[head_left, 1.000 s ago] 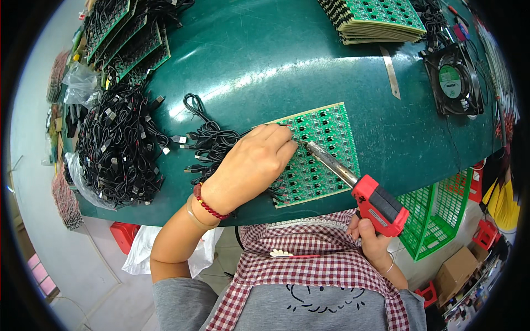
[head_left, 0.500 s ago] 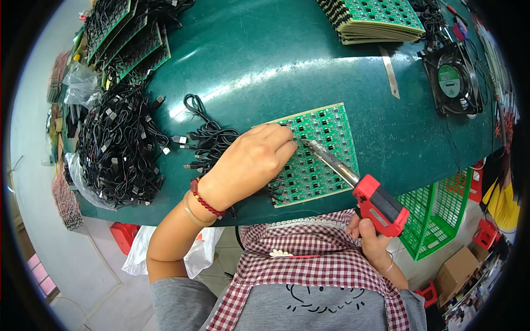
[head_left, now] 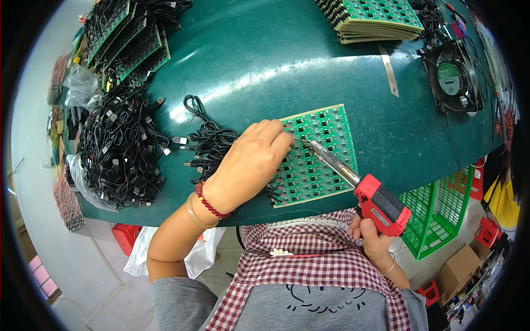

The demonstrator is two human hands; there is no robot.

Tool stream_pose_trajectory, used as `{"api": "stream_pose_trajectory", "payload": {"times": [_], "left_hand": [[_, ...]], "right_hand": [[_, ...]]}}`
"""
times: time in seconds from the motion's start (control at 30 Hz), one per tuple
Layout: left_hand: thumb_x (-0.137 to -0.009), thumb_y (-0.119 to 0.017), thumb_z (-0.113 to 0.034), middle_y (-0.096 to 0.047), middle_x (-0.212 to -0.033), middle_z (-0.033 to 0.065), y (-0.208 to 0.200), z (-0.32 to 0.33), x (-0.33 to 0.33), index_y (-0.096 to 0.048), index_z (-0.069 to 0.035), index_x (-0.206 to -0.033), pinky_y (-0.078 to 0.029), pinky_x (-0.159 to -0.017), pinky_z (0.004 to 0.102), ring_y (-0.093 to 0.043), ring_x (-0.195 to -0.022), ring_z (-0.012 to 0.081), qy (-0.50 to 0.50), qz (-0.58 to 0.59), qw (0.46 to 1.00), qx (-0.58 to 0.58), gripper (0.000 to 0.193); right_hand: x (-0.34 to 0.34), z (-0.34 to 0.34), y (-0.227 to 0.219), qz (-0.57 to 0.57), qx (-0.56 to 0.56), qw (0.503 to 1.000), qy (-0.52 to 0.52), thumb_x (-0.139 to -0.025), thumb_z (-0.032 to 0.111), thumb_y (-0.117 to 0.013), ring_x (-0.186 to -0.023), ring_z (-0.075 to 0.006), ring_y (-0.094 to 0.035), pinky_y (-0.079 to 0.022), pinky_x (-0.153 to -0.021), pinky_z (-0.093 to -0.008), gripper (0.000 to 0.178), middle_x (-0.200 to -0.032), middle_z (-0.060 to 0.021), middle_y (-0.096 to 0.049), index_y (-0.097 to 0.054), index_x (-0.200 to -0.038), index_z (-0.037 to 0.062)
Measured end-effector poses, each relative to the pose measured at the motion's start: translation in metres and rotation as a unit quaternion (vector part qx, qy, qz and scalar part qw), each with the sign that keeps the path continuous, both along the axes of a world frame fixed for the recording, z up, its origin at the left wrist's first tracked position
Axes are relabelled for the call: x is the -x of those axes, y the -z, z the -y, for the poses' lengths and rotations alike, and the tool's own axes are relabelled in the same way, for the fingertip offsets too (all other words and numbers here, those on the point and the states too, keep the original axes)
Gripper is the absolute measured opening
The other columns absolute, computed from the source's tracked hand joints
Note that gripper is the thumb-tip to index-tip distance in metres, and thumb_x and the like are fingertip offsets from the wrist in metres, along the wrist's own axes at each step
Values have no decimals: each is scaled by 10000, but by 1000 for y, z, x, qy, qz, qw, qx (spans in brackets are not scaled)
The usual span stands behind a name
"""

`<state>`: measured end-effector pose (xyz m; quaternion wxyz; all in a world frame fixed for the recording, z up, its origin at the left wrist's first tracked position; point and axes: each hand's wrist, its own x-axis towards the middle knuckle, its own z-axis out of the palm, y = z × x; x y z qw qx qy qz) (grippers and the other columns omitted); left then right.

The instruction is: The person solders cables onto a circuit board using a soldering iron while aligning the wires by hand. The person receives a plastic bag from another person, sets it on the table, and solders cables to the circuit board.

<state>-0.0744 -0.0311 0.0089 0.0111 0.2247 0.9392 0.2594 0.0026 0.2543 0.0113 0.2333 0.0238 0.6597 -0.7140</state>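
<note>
A green circuit board panel [head_left: 323, 149] with rows of small dark parts lies at the table's near edge. Over its left part, my left hand [head_left: 256, 151] is closed with fingers curled down; what the fingertips pinch is hidden beneath them. My right hand [head_left: 375, 240] grips a red and black soldering iron [head_left: 381, 204]. The iron's metal barrel slants up and left, its tip at the board just right of my left fingertips. Black USB cables [head_left: 212, 140] lie bunched beside my left wrist, and thin wire ends show along the board's left edge.
A large heap of black USB cables [head_left: 118, 143] lies on the left, below cabled boards [head_left: 135, 47]. At the far right are a stack of boards [head_left: 378, 22], a metal strip [head_left: 388, 71] and a fan [head_left: 452, 77]. A green basket [head_left: 436, 212] stands beyond the table's right edge.
My left hand has shifted slightly, its fingers lifting and curling a little differently at the board. The soldering iron's tip stays at nearly the same spot.
</note>
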Motion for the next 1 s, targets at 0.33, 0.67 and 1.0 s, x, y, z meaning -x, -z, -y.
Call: {"api": "stream_pose_trajectory", "payload": {"times": [0.33,0.67,1.0], "left_hand": [[-753,-665,-15,-544,-849,126,2,-2,0,-590,-3,-859,-480,-732,394,-572,-811,311,-6,-22,1000,-7,130],[-740,-664,-14,-533,-840,126,2,-3,-4,-593,3,-865,-478,-738,393,-568,-808,304,9,-36,999,3,145],[-734,-628,-18,-530,-838,117,0,-4,-2,-593,5,-870,-475,-761,389,-567,-819,289,23,-36,999,16,142]], "right_hand": [[1,9,-1,-21,-52,998,10,-928,292,-554,-507,-114,-497,-411,-462,-250,334,-643,-90,-563,-544,-915,-41],[-7,-4,7,-13,-19,1000,-18,-910,144,-575,-627,-108,-553,-492,-585,-272,228,-749,-57,-580,-551,-1056,-30],[-1,6,-4,-32,-49,997,44,-914,340,-571,-496,-121,-498,-427,-469,-255,385,-643,-94,-560,-556,-811,-31]]}}
